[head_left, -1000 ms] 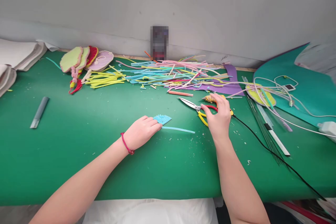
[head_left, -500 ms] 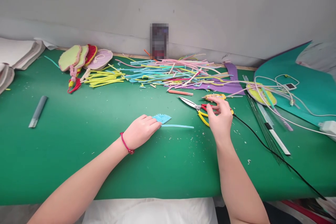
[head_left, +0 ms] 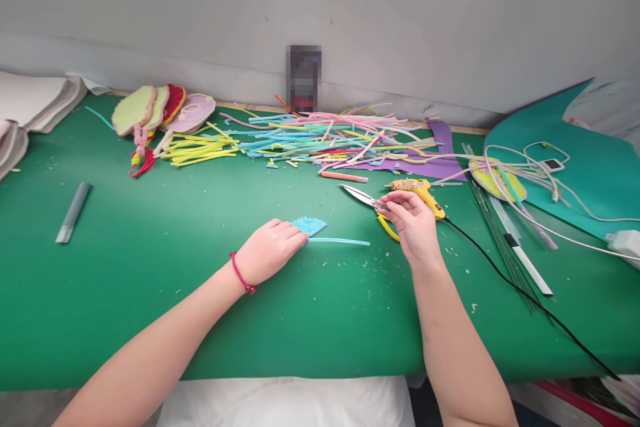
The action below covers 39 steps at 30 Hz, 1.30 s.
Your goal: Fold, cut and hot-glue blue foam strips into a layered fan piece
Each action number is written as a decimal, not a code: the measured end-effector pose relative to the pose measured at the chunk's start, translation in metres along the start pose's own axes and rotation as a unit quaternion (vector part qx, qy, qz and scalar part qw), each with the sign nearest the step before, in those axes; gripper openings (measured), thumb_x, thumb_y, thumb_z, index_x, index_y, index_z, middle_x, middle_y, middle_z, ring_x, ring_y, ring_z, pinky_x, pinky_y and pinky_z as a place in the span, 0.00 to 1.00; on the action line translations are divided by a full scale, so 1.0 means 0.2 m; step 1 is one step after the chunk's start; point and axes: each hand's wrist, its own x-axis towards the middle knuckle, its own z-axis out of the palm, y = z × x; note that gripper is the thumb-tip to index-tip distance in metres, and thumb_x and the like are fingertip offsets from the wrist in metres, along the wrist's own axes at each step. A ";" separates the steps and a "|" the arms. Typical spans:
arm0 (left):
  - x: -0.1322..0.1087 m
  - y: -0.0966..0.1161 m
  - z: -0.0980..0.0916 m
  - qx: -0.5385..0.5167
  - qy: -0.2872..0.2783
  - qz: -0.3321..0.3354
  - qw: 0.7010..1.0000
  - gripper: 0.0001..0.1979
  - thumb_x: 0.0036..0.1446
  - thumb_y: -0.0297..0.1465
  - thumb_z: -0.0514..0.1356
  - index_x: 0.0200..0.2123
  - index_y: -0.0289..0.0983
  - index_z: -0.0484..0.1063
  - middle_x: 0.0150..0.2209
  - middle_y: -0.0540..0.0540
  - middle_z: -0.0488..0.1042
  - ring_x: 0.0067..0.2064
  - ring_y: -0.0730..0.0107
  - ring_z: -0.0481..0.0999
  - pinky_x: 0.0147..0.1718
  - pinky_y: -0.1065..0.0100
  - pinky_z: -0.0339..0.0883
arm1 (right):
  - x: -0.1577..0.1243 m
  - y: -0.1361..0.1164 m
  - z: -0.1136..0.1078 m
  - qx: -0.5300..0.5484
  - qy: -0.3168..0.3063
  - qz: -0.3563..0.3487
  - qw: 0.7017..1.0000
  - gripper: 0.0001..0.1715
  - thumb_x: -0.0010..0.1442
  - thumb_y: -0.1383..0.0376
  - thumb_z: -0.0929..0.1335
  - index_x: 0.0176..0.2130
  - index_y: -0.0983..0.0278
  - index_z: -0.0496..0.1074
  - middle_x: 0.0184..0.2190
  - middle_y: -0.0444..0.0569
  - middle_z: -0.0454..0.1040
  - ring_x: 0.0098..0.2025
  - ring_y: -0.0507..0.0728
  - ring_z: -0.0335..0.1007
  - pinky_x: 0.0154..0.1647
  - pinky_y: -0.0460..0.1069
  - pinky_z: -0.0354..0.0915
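On the green mat, my left hand (head_left: 273,248) is closed on the left end of a blue ribbed piece (head_left: 311,225). A thin blue strip (head_left: 343,241) stretches right from beside its fingertips. My right hand (head_left: 413,217) is over the handles of the scissors (head_left: 358,195), its thumb and fingers pinched together near the pivot; whether anything is between them is too small to tell. The scissors' blades point up and left, and a yellow handle loop shows below the hand. Just behind the hand lies a yellow glue gun (head_left: 424,192).
A pile of coloured strips (head_left: 320,137) runs along the back, with an orange stick (head_left: 344,176) before it. Fan-shaped pieces (head_left: 134,110) and a grey tube (head_left: 74,212) are at left. A black cord (head_left: 493,263), wires and a white-handled tool (head_left: 534,270) lie at right.
My right hand has shifted slightly left, off the glue gun's side toward the scissors' pivot, and its fingers have drawn together. My left hand has stayed in place.
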 end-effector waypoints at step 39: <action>0.00 0.00 -0.01 0.030 0.030 -0.026 0.999 0.11 0.66 0.25 0.48 0.33 0.36 0.68 0.25 0.50 0.71 0.27 0.71 0.67 0.32 0.67 0.58 | 0.01 -0.01 -0.05 -0.370 0.088 -0.290 0.878 0.09 0.61 0.60 0.66 0.37 0.61 0.74 0.44 0.52 0.74 0.50 0.61 0.70 0.54 0.59 0.64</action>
